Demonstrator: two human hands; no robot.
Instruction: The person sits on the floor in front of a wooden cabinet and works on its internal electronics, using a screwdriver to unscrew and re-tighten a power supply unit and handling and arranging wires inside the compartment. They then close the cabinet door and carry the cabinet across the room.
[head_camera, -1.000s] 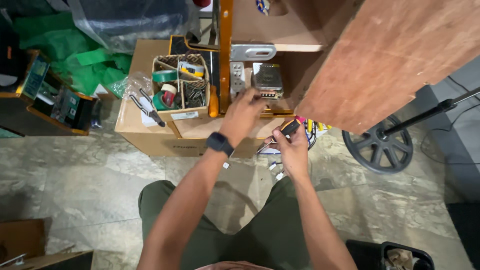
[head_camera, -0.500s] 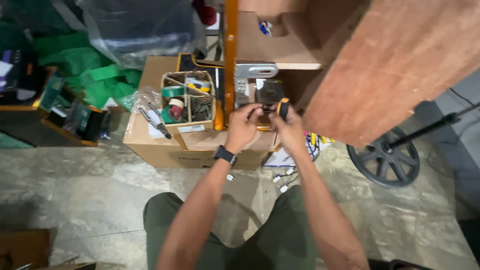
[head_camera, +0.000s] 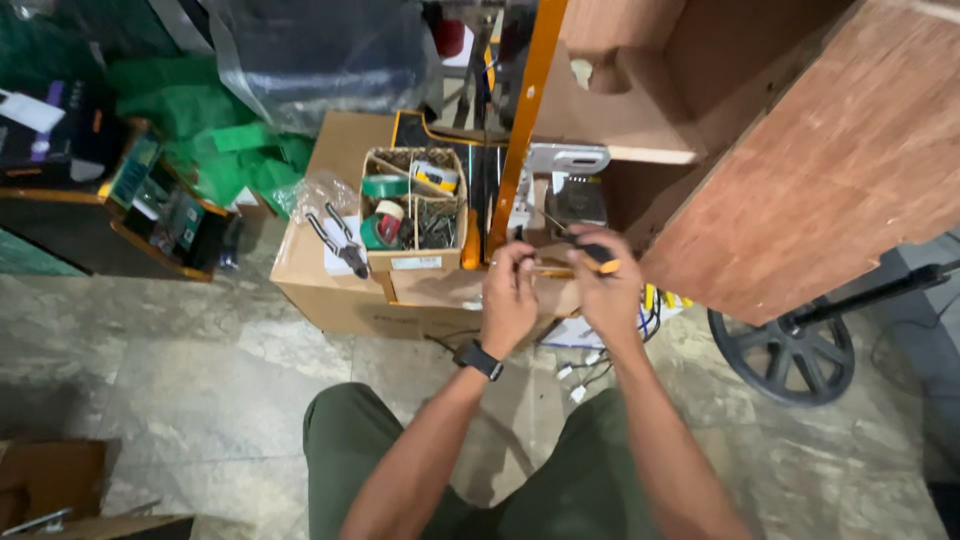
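My right hand (head_camera: 602, 288) grips a screwdriver with an orange and black handle (head_camera: 596, 258); its thin shaft points up and left toward a grey metal box (head_camera: 572, 201) set against the wooden cabinet. My left hand (head_camera: 511, 299), with a black watch on the wrist, is closed beside it with the fingertips pinched near the tool's shaft; what it pinches is too small to tell. Both hands hover above a brown cardboard box (head_camera: 335, 290) on the floor.
A small open carton (head_camera: 411, 212) holds green tape rolls, a yellow tape measure and screws. Pliers (head_camera: 340, 243) lie on the big box. An orange upright (head_camera: 522, 120), a plywood panel (head_camera: 810, 170), a black wheel (head_camera: 782, 355), white plugs (head_camera: 580, 370) and green bags (head_camera: 190, 120) surround me.
My right hand has risen from near my lap to the metal box with the screwdriver. My left hand has drawn back a little and now meets the right hand.
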